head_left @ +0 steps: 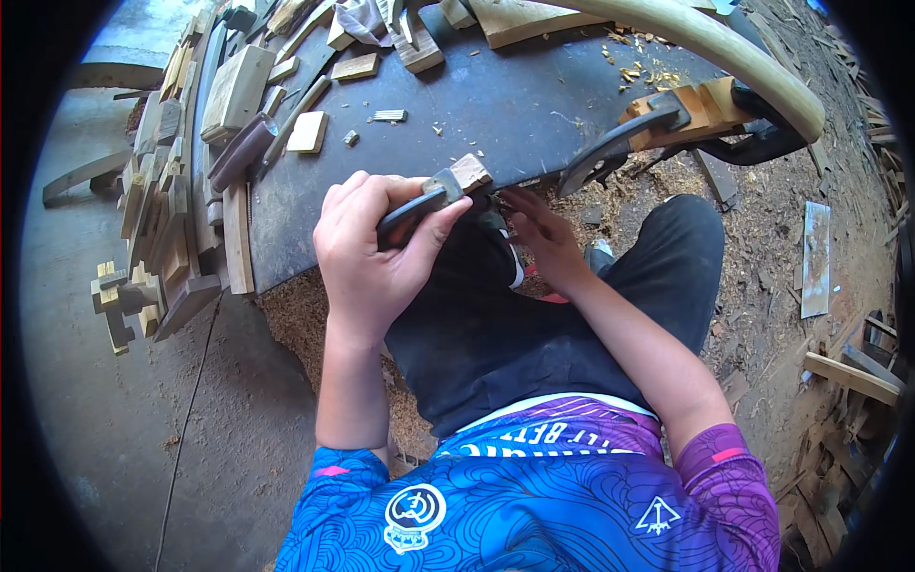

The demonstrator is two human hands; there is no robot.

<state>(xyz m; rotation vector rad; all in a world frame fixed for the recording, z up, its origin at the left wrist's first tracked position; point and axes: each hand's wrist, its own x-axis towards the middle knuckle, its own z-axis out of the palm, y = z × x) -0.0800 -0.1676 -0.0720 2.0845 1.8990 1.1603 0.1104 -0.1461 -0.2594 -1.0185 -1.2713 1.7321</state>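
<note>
My left hand (367,243) is closed round the dark frame of a C-clamp (408,212) at the near edge of the workbench. Thumb and forefinger sit by the clamp's upper jaw, which rests against a small wood block (471,173) on the benchtop. Just right of it, my right hand (551,243) reaches in at the bench edge, fingers curled; whatever they grip is hidden under the edge. Farther right, a second C-clamp (610,143) stands against an orange-brown wood block (701,110), beneath a long curved wooden piece (753,62).
The dark workbench (429,114) carries wood offcuts, a pale square block (308,132), a brown cylinder (243,153) and shavings (639,71). Stacked wood pieces (162,219) line its left side. Sawdust covers the ground around my legs; scrap wood (853,377) lies at the right.
</note>
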